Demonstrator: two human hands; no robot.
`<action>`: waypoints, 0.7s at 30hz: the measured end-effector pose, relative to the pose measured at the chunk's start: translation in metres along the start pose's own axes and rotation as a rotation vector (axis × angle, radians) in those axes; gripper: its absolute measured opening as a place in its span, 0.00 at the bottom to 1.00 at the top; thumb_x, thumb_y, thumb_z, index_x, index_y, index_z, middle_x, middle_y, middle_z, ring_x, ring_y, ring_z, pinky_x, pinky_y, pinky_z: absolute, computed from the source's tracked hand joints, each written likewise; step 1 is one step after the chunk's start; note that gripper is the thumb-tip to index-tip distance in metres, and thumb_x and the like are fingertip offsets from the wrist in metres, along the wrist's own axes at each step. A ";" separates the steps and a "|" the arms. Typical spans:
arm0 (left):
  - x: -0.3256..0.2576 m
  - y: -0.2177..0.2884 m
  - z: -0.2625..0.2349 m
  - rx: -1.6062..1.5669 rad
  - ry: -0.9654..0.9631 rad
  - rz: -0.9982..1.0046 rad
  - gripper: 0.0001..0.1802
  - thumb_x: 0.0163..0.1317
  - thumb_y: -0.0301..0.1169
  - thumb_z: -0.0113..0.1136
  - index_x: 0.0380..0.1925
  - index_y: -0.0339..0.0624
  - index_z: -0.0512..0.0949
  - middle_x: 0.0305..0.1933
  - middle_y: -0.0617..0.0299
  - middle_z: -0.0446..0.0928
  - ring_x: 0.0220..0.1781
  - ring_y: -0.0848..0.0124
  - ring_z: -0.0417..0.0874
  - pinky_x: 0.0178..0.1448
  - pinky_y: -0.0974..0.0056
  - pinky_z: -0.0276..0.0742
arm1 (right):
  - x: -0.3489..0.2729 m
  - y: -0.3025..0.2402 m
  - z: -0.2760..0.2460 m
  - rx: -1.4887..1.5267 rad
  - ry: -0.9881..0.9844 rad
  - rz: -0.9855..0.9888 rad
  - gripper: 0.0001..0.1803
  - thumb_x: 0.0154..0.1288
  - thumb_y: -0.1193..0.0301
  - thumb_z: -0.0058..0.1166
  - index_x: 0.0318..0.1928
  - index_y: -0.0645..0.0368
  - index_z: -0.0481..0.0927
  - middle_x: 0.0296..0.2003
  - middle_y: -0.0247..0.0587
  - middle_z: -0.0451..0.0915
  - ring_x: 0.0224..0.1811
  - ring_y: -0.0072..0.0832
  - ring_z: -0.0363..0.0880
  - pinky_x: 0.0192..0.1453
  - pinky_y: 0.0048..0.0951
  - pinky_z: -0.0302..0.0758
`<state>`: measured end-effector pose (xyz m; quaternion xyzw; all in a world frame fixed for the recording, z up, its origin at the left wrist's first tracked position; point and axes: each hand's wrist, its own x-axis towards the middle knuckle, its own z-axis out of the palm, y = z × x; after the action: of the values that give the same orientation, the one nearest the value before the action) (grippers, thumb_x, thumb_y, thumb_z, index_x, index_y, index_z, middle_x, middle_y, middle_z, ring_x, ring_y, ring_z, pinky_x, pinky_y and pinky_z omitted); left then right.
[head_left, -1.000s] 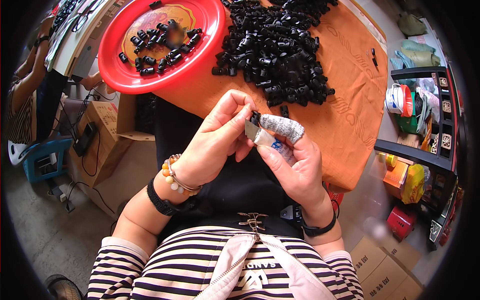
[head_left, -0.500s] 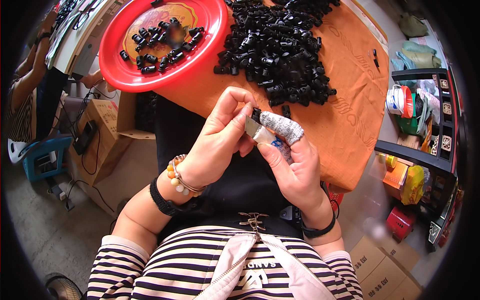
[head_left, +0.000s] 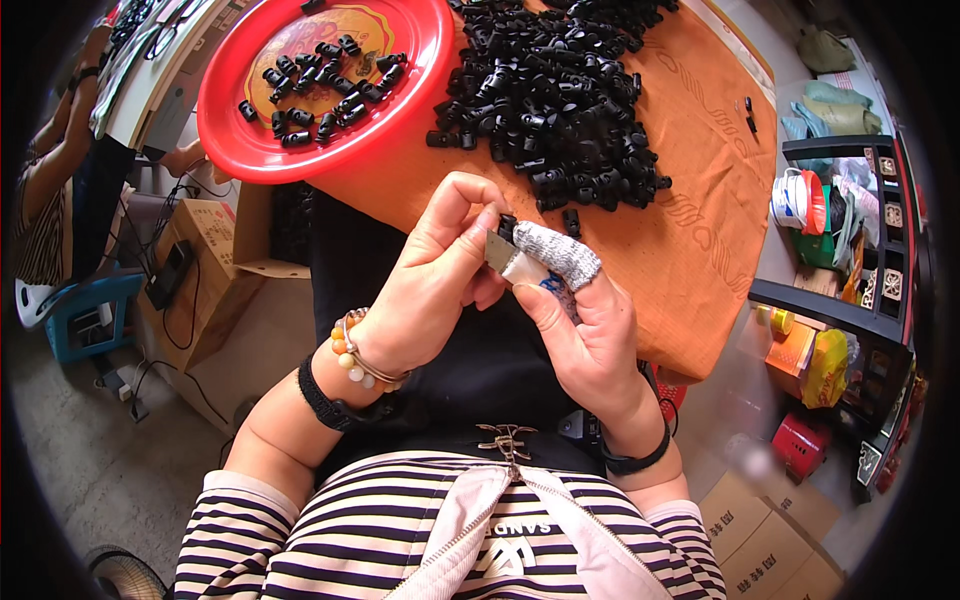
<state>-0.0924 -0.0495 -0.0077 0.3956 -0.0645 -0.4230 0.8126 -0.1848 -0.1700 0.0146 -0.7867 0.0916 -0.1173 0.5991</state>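
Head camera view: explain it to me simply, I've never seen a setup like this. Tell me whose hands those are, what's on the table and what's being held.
There is no robot here. A camera worn on a person's head looks down, so you see that person's own hands; its wide lens bends straight edges. On the orange cloth lie a big pile of black parts and, to its left, a red tray with more. The left hand pinches a small black part. The right hand, with a grey knitted cover on a finger, holds a flat metal blade close against it.
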 end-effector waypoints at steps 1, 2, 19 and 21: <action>0.000 0.000 0.000 0.001 0.000 0.000 0.03 0.70 0.31 0.40 0.41 0.48 0.64 0.24 0.71 0.65 0.19 0.85 0.59 0.21 0.78 0.52 | 0.000 0.000 0.000 0.001 0.000 0.000 0.15 0.62 0.77 0.51 0.51 0.65 0.73 0.36 0.45 0.79 0.36 0.28 0.80 0.39 0.25 0.75; 0.000 0.001 0.000 -0.006 -0.001 0.000 0.03 0.70 0.31 0.40 0.41 0.48 0.64 0.24 0.71 0.65 0.19 0.85 0.59 0.21 0.78 0.52 | 0.000 0.000 0.000 -0.007 -0.003 0.002 0.15 0.62 0.77 0.51 0.50 0.65 0.73 0.36 0.45 0.79 0.36 0.29 0.80 0.39 0.25 0.75; 0.000 0.004 0.003 -0.173 0.002 -0.101 0.04 0.70 0.34 0.41 0.38 0.49 0.64 0.24 0.71 0.65 0.19 0.85 0.58 0.21 0.77 0.51 | -0.003 -0.004 -0.001 0.115 -0.032 0.147 0.18 0.61 0.77 0.53 0.52 0.66 0.71 0.37 0.40 0.79 0.35 0.17 0.75 0.38 0.18 0.72; 0.001 0.005 0.003 -0.132 0.002 -0.090 0.04 0.70 0.34 0.41 0.38 0.49 0.64 0.24 0.71 0.65 0.19 0.85 0.57 0.22 0.77 0.52 | -0.004 -0.003 -0.001 0.119 -0.042 0.140 0.20 0.61 0.77 0.54 0.53 0.66 0.70 0.38 0.40 0.79 0.36 0.17 0.75 0.39 0.18 0.72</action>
<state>-0.0898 -0.0499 -0.0026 0.3441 -0.0178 -0.4618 0.8173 -0.1885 -0.1690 0.0171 -0.7438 0.1265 -0.0637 0.6532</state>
